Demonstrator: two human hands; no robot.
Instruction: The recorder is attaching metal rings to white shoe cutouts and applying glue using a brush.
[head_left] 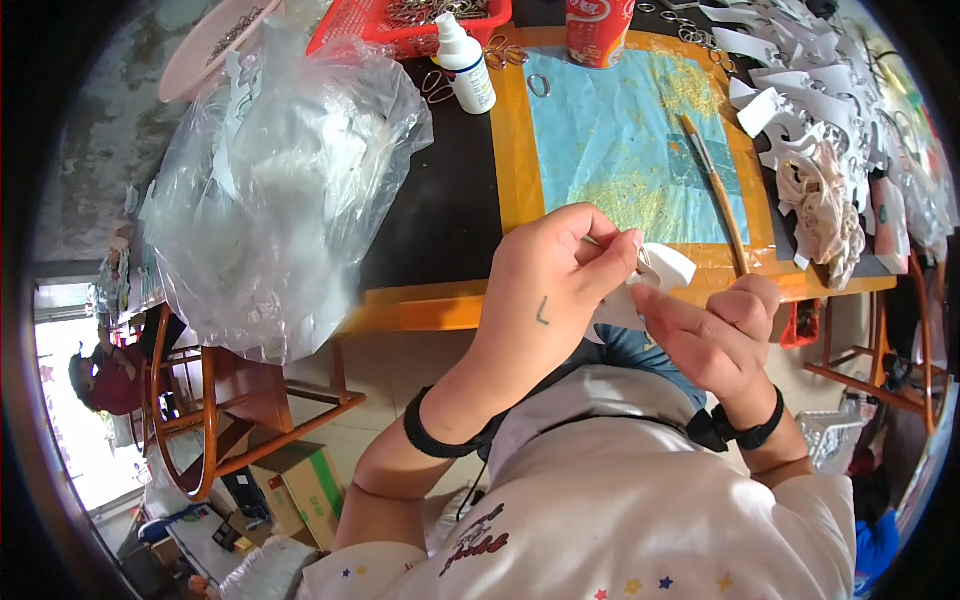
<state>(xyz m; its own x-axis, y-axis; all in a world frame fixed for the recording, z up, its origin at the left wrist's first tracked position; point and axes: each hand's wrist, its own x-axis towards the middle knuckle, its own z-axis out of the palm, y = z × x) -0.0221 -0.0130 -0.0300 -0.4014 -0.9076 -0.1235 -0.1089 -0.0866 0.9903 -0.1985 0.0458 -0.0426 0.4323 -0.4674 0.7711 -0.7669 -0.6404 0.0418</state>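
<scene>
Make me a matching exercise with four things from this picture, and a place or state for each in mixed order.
Things
1. White card
2. Bottle
3. Brush
4. Plastic bag

Places and states
A. Lying partly on the blue sheet
B. See-through and crumpled
C. Between the left hand and the right hand
D. Standing upright

Pairs: 1-C, 2-D, 3-A, 4-B.

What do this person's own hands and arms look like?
The ungloved left hand bears a dark, angled line on its back, with a black, textured wristband below. The ungloved right hand has a black wrist strap. Both forearms are uncovered; the shirt's white sleeves are short, the left one showing small coloured stars.
</scene>
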